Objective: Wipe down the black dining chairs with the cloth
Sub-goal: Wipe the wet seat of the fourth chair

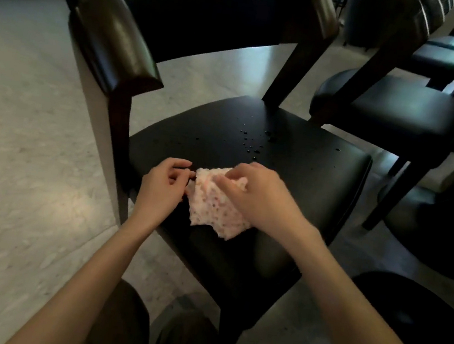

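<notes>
— On the near chair (293,163), where is the cloth (215,210)?
— Crumpled on the seat's near left part. The right hand (257,196) curls its grip over the far edge; the left hand (165,185) pinches the left edge.
— Around it?
— The water droplets (249,144) lie just beyond. A second black chair (395,113) stands far right, with a pedestal base (436,237) near it.

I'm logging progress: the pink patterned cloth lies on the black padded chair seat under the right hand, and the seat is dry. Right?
Not dry: the head view shows water droplets on the black padded chair seat beyond the pink patterned cloth, which does lie under the right hand.
</notes>
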